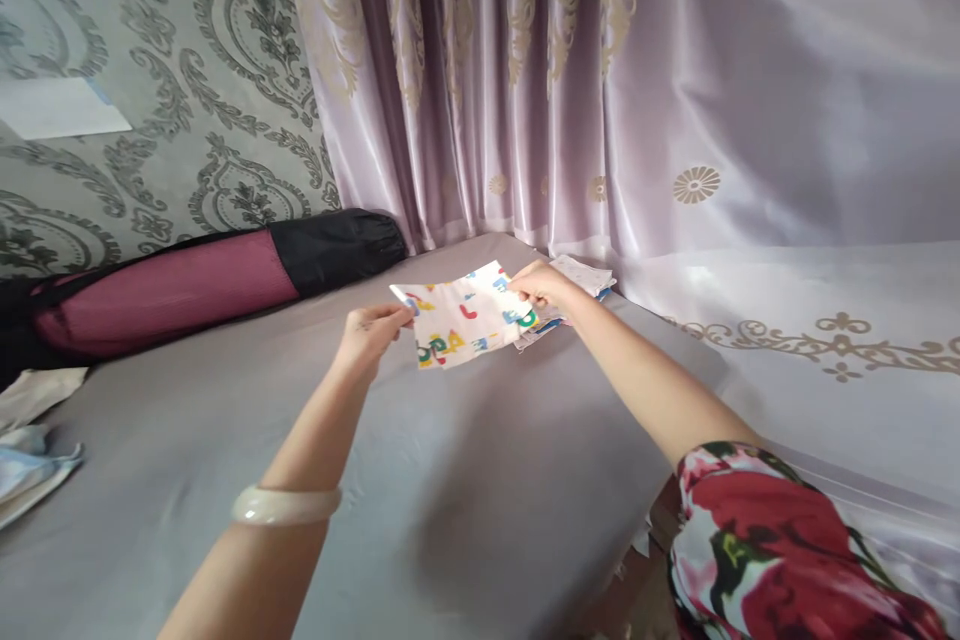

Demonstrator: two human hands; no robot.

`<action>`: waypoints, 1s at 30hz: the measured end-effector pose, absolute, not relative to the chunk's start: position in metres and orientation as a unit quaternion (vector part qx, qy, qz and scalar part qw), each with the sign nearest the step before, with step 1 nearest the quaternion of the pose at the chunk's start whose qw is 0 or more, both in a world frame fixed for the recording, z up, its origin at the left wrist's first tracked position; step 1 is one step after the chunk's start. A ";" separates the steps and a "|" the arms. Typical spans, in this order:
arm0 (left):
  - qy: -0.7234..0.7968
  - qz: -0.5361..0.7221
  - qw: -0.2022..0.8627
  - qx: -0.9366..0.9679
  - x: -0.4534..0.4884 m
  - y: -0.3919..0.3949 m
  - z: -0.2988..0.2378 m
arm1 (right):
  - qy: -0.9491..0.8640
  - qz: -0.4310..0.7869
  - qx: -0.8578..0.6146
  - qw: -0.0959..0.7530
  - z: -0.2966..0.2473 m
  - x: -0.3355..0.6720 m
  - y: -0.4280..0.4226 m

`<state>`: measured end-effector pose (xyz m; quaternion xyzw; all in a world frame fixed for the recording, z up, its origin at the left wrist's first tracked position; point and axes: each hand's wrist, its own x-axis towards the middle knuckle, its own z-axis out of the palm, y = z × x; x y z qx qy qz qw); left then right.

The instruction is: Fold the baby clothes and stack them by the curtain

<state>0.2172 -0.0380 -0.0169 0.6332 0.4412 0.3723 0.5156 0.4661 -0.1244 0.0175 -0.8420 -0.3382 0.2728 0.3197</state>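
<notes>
"So, head view: status?"

"My left hand point(369, 332) and right hand point(541, 284) pinch the patterned cloth point(469, 315) by opposite edges, over the grey sheet point(187, 410)."

"Risk?"

"Right wrist, if dragged low, could skew the stack point(583, 272) beside it."

We are holding up a printed cloth point(469, 320).
It is showing a white ground scattered with red, yellow, green and blue figures, some resembling letters. We are gripping it near its left and right edges, so it is staying spread and fairly flat between them, its top edge slanting up toward the right, and it is hanging above the grey sheet point(420, 480).
</notes>
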 end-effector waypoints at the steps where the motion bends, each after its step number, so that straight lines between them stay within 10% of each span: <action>1: 0.427 0.377 0.527 0.631 0.233 -0.039 -0.017 | -0.332 0.264 -0.847 0.321 0.023 0.478 -0.126; 30: 0.415 0.281 0.599 0.625 0.434 -0.054 -0.082 | -0.244 -0.022 -0.951 0.189 0.014 0.617 -0.130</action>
